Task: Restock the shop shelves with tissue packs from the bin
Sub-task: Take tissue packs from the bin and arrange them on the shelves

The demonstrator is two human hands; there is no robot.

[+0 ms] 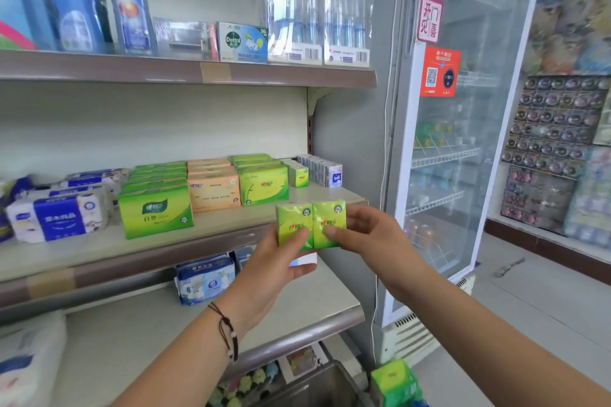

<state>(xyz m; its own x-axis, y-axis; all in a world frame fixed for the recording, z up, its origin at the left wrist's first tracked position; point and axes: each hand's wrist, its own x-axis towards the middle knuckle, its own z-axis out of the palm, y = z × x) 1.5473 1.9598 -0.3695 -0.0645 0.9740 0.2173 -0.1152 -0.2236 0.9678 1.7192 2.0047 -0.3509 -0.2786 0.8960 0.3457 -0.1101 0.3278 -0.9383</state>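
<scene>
I hold two small green tissue packs side by side in front of the middle shelf (211, 225), near its right end. My left hand (281, 261) grips the left green pack (292, 220) from below, thumb on its front. My right hand (367, 231) grips the right green pack (329, 221), thumb on its front. On the shelf behind stand a row of small green packs (299, 175) and a row of small white packs (325, 172). The bin (317, 387) sits at the bottom edge with more green packs (395, 380) beside it.
Larger green (155, 208), orange (213, 188) and blue-white (56, 215) tissue packs fill the middle shelf's left part. The top shelf (185, 71) carries bottles and boxes. A glass-door fridge (453, 129) stands right of the shelving. A lower shelf (297, 301) juts out under my arms.
</scene>
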